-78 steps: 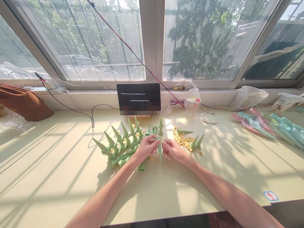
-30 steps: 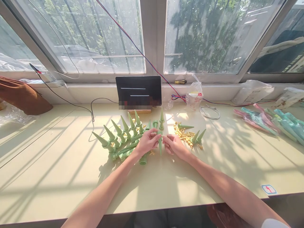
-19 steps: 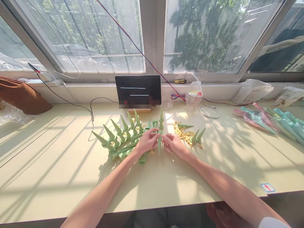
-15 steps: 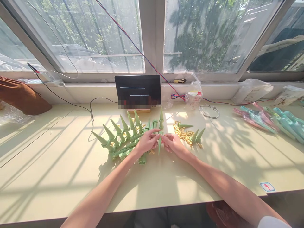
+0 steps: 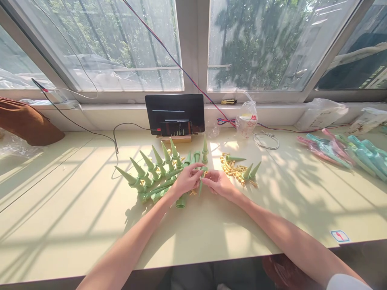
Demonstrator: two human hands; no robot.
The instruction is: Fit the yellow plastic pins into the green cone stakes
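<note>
My left hand (image 5: pixel 188 179) is closed round the upper part of a green plastic spike (image 5: pixel 200 188), whose tip points down toward me. A small yellow piece (image 5: pixel 205 172) shows at the top of that spike. My right hand (image 5: pixel 220 183) pinches at this yellow piece, its fingertips close against the left ones. Left of my hands stands a row of green cone spikes (image 5: pixel 151 166), points up. Green tubes (image 5: pixel 159 191) lie in front of them. Just beyond my fingers one more spike (image 5: pixel 204 150) stands upright. Loose yellow pieces (image 5: pixel 234 171) are heaped to the right.
A black tablet (image 5: pixel 173 105) leans by the window with a phone (image 5: pixel 177 128) before it. Farther right are a bagged cup (image 5: pixel 247 121), a coiled cable (image 5: pixel 266 141) and wrapped pink and teal tools (image 5: pixel 329 151). A brown bag (image 5: pixel 28 121) lies at the left.
The spike in my hands has tilted, and the yellow piece at its top now shows. My right fingers have shifted slightly to the left and curled in around it.
</note>
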